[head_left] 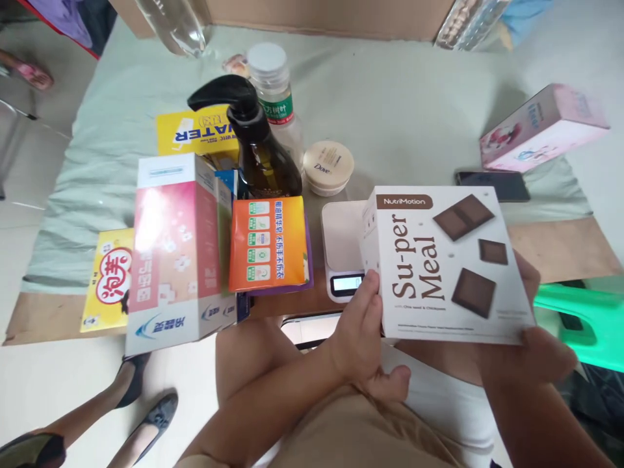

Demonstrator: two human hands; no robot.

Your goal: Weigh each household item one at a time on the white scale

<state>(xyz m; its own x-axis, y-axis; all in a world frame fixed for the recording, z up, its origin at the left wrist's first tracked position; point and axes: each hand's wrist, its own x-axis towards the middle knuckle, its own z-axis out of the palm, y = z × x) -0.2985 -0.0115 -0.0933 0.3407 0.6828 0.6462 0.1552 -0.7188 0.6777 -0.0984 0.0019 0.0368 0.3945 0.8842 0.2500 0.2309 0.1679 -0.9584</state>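
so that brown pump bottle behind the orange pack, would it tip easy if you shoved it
Probably fairly easily. The brown pump bottle stands tall, with a black pump head jutting to one side, so a push high up would likely topple it. The dark liquid inside may add some weight low down. Its smooth, glossy sides look slippery, and the orange pack and the clear bottle close by could catch it.

White square carton [446, 263] printed "NutriMotion" on a brown tab and "Su-per Meal" in large brown letters, with three dark chocolate squares pictured on the face. Closed and undented. Held up off the table, face toward the camera, tilted slightly, lettering running sideways. Gripped at its lower left edge and lower right corner, in front of the small white scale [341, 257] and partly covering it
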